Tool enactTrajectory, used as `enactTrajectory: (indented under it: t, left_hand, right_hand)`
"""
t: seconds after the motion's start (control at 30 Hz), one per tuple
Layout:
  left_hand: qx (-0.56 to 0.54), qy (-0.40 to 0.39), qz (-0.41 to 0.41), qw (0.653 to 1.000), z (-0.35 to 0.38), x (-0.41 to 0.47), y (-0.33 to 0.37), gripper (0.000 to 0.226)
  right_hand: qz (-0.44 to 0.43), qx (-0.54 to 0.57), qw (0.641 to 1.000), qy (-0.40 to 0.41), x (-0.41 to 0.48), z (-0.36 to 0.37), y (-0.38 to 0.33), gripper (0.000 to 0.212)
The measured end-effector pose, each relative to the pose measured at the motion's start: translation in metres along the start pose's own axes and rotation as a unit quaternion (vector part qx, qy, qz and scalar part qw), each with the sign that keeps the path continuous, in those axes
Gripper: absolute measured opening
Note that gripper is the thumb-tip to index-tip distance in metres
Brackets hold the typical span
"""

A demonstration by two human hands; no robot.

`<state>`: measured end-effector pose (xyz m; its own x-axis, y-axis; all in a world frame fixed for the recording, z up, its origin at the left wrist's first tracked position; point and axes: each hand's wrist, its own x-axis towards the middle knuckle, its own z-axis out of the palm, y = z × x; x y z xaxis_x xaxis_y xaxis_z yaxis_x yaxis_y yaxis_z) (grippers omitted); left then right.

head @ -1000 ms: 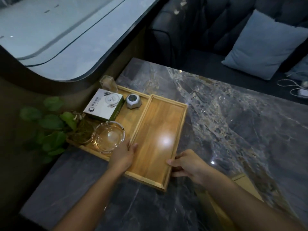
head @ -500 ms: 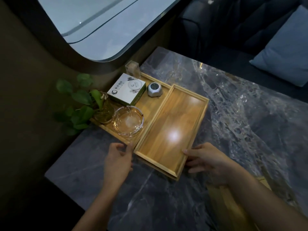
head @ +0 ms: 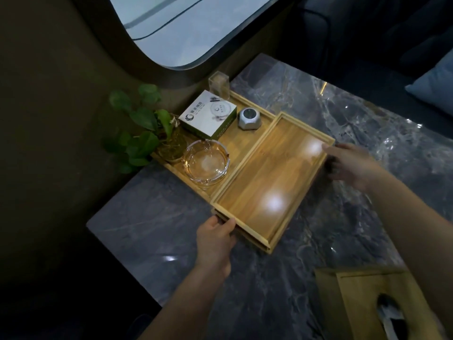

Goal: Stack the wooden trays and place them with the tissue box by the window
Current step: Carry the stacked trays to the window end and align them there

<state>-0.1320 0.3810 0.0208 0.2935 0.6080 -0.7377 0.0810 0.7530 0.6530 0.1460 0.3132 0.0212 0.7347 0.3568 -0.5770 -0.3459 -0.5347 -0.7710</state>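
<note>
I have my left hand point(head: 215, 235) clamped on the near end at six o'clock and my right hand point(head: 353, 165) on the long side at three o'clock of the empty rectangular light-wood tray point(head: 269, 177), which is probably stiff, light and slick, resting beside the window-side tray point(head: 241, 141).

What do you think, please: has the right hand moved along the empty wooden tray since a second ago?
Yes. The right hand went from the near right corner of the empty rectangular wooden tray to its far right corner.

Glass ashtray point(head: 205, 163), leafy plant point(head: 142, 128) — white box point(head: 208, 115), small clock point(head: 249, 117)
</note>
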Motion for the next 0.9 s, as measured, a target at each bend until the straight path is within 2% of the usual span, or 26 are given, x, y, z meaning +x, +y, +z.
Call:
enactTrajectory:
  t: [0.07, 0.13, 0.27, 0.37, 0.6, 0.77, 0.87, 0.9]
  left_hand:
    - [-0.006, 0.002, 0.013, 1.000, 0.005, 0.003, 0.002, 0.023]
    - [-0.004, 0.008, 0.016, 1.000, 0.008, 0.009, 0.002, 0.026]
    - [0.047, 0.009, 0.052, 0.997, 0.012, 0.016, -0.007, 0.037]
    - [0.062, 0.013, 0.086, 0.994, 0.013, 0.015, -0.013, 0.042]
    - [0.060, 0.025, 0.084, 0.994, 0.016, 0.016, -0.019, 0.052]
    - [0.083, 0.036, 0.097, 0.991, 0.019, 0.013, -0.021, 0.056]
    - [0.105, 0.044, 0.102, 0.988, 0.021, 0.011, -0.019, 0.058]
    - [0.115, 0.049, 0.106, 0.987, 0.021, 0.012, -0.019, 0.057]
  right_hand:
    - [0.010, -0.002, 1.000, -0.023, 0.001, 0.003, -0.004, 0.037]
    - [-0.006, -0.004, 1.000, -0.022, 0.004, 0.007, -0.005, 0.035]
    - [-0.029, 0.013, 0.999, -0.004, 0.008, 0.009, -0.006, 0.063]
    - [-0.006, 0.017, 1.000, -0.012, 0.014, 0.005, -0.008, 0.064]
    - [-0.017, 0.019, 0.999, -0.033, 0.018, 0.000, -0.006, 0.039]
    - [-0.006, 0.006, 0.999, -0.036, 0.022, -0.004, -0.007, 0.029]
    - [-0.032, -0.027, 0.999, 0.023, 0.030, -0.004, -0.014, 0.007]
    - [-0.062, -0.080, 0.994, 0.048, 0.034, -0.004, -0.016, 0.011]
